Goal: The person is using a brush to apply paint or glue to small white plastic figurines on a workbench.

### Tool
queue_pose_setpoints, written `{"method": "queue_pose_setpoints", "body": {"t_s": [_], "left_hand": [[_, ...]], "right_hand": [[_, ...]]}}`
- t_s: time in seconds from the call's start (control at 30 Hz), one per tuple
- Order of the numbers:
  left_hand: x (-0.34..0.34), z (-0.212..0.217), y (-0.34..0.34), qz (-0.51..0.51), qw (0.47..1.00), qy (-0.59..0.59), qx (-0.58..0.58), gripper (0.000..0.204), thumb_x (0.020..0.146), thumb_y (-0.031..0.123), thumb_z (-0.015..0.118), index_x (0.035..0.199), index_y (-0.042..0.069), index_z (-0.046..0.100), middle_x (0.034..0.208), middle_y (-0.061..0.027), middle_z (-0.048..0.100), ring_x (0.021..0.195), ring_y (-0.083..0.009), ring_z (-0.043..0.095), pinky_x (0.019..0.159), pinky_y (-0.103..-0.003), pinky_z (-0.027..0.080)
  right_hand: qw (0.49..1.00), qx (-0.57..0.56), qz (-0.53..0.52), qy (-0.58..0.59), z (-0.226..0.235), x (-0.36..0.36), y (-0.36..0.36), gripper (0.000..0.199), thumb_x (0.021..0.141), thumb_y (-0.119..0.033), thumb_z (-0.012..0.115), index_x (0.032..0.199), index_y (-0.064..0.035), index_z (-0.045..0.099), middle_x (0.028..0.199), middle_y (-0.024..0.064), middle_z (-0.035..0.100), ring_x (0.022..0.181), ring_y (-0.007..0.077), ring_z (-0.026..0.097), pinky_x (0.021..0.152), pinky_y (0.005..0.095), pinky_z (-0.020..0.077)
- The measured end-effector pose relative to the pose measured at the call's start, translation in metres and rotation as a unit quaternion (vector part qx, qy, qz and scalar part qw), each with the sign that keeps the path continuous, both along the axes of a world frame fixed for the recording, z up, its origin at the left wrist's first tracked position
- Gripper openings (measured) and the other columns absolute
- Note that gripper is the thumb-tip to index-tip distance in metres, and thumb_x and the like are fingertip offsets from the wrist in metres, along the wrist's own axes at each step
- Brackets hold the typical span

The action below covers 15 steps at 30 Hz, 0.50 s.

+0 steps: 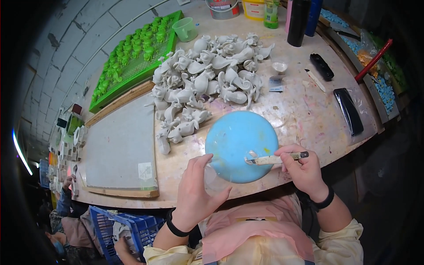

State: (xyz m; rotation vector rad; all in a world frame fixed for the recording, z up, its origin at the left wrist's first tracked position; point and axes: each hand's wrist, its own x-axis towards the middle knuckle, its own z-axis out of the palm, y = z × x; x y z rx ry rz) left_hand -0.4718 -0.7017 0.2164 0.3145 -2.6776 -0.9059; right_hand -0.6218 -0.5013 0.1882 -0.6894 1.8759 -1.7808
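My right hand is closed around a slim, pale utility knife with a dark end. Its tip rests over a round, light-blue disc on the table's front part. Beside the tip lies a tiny whitish piece, too small to make out. At the disc's left edge my left hand is open, thumb and fingers apart, with nothing held. A translucent round object shows next to its fingers. Beyond the disc is a heap of grey-white, animal-like figurines.
Left stands a wood-framed grey board; behind it, a green tray holds green figures. Bottles and tubs line the back. A pale knife and black cases lie right. A co-worker's arm reaches into a blue crate.
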Motion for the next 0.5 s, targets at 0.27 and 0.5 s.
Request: {"method": "queue_pose_setpoints", "body": {"t_s": [0.27, 0.5], "left_hand": [[0.0002, 0.0008, -0.0005, -0.004, 1.000, 0.004, -0.007, 0.073, 0.059, 0.009, 0.078, 0.122, -0.001, 0.041, 0.109, -0.0191, 0.050, 0.101, -0.0340, 0.052, 0.086, -0.038, 0.044], [-0.0006, 0.0011, -0.0017, -0.012, 1.000, 0.020, 0.003, 0.074, 0.060, 0.008, 0.078, 0.122, 0.000, 0.040, 0.107, -0.0195, 0.049, 0.098, -0.0353, 0.052, 0.084, -0.038, 0.045]], "right_hand": [[0.999, 0.008, 0.000, 0.036, -0.0039, -0.0001, -0.0007, 0.013, 0.090, -0.008, 0.056, 0.094, 0.0008, 0.064, 0.064, 0.0010, 0.057, 0.055, 0.0043, 0.052, 0.049, 0.0197, 0.0397], [0.999, 0.012, 0.004, 0.044, -0.0074, 0.0000, 0.0026, 0.012, 0.090, -0.007, 0.056, 0.094, 0.0006, 0.064, 0.062, -0.0002, 0.056, 0.055, 0.0040, 0.052, 0.049, 0.0192, 0.0388]]}}
